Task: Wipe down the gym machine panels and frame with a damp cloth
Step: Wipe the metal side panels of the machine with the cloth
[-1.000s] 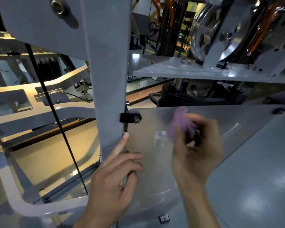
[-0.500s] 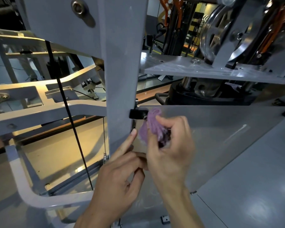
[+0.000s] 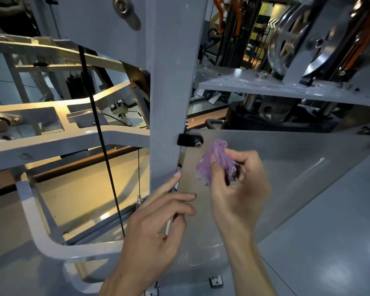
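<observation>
Cloth (image 3: 217, 162), purple and bunched, has slid back right from the black bracket (image 3: 189, 139) it was dabbing half a second ago, so that corner looks done and the clear panel (image 3: 297, 165) is next. One cloth, two hands: the right hand (image 3: 239, 193) pinches it against the panel; the left hand (image 3: 156, 229) braces the grey upright (image 3: 169, 92), forefinger extended, other fingers loosely curled.

Gym floor: grey machine frame (image 3: 169, 82), steel pulley wheel (image 3: 291, 39) right of it, orange-black racks (image 3: 233, 28) behind.
</observation>
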{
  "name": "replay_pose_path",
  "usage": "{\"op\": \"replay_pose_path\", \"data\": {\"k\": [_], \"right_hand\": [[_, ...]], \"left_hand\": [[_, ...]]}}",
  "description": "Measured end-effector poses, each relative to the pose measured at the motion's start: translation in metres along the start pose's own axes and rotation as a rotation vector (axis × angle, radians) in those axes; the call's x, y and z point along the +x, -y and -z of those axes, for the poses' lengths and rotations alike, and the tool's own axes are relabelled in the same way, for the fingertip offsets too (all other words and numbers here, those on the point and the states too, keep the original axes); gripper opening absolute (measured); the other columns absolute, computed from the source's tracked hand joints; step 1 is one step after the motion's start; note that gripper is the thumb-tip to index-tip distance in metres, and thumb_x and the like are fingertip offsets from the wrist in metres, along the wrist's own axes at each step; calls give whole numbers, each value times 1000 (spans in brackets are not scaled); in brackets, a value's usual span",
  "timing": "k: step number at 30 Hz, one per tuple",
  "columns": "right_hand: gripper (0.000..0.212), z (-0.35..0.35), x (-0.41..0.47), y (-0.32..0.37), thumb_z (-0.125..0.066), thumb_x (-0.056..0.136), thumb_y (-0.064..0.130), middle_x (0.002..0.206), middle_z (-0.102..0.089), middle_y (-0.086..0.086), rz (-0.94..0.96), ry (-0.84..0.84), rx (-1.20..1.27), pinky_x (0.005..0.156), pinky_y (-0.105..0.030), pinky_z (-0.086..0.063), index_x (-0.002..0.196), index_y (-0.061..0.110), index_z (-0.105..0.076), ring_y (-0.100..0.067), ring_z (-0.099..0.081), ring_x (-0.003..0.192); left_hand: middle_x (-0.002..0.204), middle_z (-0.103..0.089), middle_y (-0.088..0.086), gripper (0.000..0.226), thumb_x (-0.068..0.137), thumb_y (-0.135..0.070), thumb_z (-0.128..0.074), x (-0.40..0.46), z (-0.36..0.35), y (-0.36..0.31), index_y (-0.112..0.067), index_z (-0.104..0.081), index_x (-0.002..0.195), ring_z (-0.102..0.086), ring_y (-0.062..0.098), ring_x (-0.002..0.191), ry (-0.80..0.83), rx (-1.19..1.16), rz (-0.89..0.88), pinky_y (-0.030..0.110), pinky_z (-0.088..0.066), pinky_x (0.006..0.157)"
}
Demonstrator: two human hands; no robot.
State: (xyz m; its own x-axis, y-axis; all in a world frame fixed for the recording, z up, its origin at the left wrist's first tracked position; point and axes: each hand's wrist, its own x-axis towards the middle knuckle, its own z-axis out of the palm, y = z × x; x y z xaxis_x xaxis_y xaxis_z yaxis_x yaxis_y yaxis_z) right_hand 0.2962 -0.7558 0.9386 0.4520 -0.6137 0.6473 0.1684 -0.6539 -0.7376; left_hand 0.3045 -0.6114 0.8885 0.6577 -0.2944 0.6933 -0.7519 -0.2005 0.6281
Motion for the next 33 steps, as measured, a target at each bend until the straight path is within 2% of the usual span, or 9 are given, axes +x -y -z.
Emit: {"op": "replay_pose_path", "data": {"k": [4,9,13,16,20,24,29,31,33], "right_hand": [[23,-16,-16,14,-76,80,-2,82,-60,4,90,112,70,67,-18,-45,91,15,-65,-9,-58,75],[26,-3,-5,5,-75,77,-2,84,-61,9,61,84,11,65,-8,-38,93,18,-71,-1,-58,76],[20,-17,-15,16,-74,78,-2,85,-60,2,159,120,32,65,-11,-41,93,11,-71,-5,-56,73],[21,-13,-12,10,-75,79,2,86,-60,7,173,146,30,68,-7,-40,96,14,-73,-1,-57,76],[22,-5,-3,4,-76,80,5,88,-62,10,32,47,-24,65,-14,-44,93,22,-71,-3,-60,78],[13,-21,-19,12,-71,82,6,87,-61,0,219,126,23,66,-9,-41,96,7,-71,-6,-56,73],[33,4,-1,-10,-78,77,-2,89,-61,9,69,24,-74,70,-8,-41,99,21,-69,2,-57,80],[32,4,-1,-11,-76,78,-2,89,-60,10,78,-11,-83,70,-10,-41,100,19,-68,-2,-56,78],[24,-5,-9,-5,-72,80,9,90,-57,14,120,20,-87,70,-5,-39,101,20,-68,2,-53,77]], "left_hand": [[95,-69,-21,23,90,-7,-53,-3,-3,0,-14,-71,79,-67,5,108,-40,17,-12,33,-49,108],[104,-75,-17,26,93,-11,-53,-10,3,4,-18,-75,82,-62,13,130,-49,-1,31,28,-49,108],[108,-72,-18,22,91,-11,-53,-11,3,5,-19,-73,84,-65,14,125,-96,1,39,35,-54,101],[124,-68,-18,25,93,-16,-53,-12,6,5,-24,-74,103,-63,8,125,-88,10,92,31,-54,96],[140,-60,-25,39,95,-25,-52,-12,19,2,-30,-66,131,-57,-3,128,-73,40,161,5,-45,94],[142,-59,-23,43,95,-21,-55,-12,17,2,-27,-65,136,-56,2,132,-45,61,164,9,-39,106],[160,-43,-18,56,98,-23,-54,-10,11,4,-22,-50,153,-46,4,144,104,57,74,26,-44,112],[165,-33,-19,63,99,-23,-57,-9,6,5,-25,-39,160,-57,8,134,153,85,68,33,-56,102],[169,-26,-18,71,100,-20,-62,-7,1,4,-25,-30,163,-62,22,117,184,101,71,19,-56,90]]}}
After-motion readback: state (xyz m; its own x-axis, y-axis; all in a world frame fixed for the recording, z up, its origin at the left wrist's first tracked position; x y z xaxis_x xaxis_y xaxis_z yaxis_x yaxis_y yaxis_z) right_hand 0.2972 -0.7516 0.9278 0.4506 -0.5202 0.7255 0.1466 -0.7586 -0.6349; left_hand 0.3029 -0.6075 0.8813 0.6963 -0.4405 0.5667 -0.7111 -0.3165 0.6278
